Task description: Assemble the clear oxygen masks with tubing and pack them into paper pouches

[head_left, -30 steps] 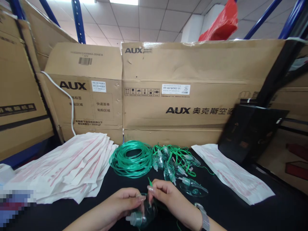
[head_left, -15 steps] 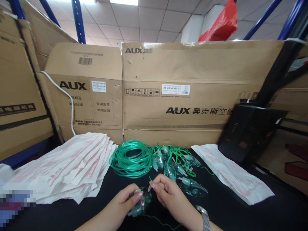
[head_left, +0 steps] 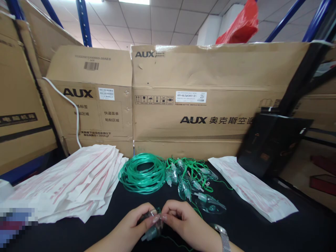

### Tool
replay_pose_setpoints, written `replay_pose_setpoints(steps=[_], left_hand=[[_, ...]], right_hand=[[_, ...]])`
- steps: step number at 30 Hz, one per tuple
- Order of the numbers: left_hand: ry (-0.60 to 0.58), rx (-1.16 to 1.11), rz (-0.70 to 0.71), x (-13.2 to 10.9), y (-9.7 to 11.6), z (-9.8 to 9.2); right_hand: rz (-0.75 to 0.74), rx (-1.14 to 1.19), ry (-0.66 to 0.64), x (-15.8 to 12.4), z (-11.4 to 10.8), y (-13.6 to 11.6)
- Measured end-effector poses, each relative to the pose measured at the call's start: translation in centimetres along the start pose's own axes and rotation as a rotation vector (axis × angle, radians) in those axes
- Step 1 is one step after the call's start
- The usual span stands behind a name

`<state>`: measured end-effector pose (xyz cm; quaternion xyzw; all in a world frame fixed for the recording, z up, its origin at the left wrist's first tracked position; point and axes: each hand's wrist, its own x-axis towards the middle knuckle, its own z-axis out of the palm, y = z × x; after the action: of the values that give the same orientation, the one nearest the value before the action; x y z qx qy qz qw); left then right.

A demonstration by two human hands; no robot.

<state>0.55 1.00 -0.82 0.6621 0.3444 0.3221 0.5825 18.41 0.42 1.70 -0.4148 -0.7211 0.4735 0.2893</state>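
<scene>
My left hand (head_left: 141,221) is closed around a clear green oxygen mask (head_left: 154,231), its pale connector pointing down and left. The fingers of my right hand (head_left: 181,217) pinch the end of a green elastic strap at the mask's edge, and both thumbs nearly meet there. What lies between the fingertips is mostly hidden. Below the mask a length of thin green strap (head_left: 175,241) trails to the right over the black table. Beyond my hands are several more oxygen masks (head_left: 212,203) with tangled green straps (head_left: 195,166).
A coil of green tubing (head_left: 141,187) lies left of the masks. White paper pouches (head_left: 76,182) are fanned out at the left, and another white pouch (head_left: 257,190) lies at the right. Cardboard (head_left: 189,122) walls the back, with a black box (head_left: 273,147) at back right.
My right hand has moved left and slightly down, bringing the strap end from beside the mask to its edge. My left hand keeps the mask in nearly the same place.
</scene>
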Motion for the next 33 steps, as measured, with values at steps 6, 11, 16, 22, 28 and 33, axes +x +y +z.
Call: replay_pose_setpoints(steps=[6, 11, 16, 22, 28, 33], left_hand=[[-0.005, 0.021, 0.007, 0.1, -0.1, -0.1], [-0.008, -0.019, -0.024, 0.0, 0.2, 0.1], [0.005, -0.006, -0.010, 0.0, 0.4, 0.1], [0.025, 0.026, -0.002, 0.0, 0.5, 0.0], [0.023, -0.003, -0.009, -0.2, 0.8, 0.1], [0.016, 0.006, -0.011, -0.2, 0.8, 0.1]], right_hand=[[-0.011, -0.005, -0.005, -0.1, -0.1, 0.2], [-0.039, -0.031, -0.024, -0.1, -0.3, -0.2], [-0.072, -0.086, -0.013, -0.3, -0.3, -0.8], [-0.084, -0.122, 0.013, -0.4, -0.2, -0.8], [-0.067, -0.152, 0.031, -0.5, -0.3, -1.1], [-0.070, -0.160, 0.032, -0.5, -0.3, -1.2]])
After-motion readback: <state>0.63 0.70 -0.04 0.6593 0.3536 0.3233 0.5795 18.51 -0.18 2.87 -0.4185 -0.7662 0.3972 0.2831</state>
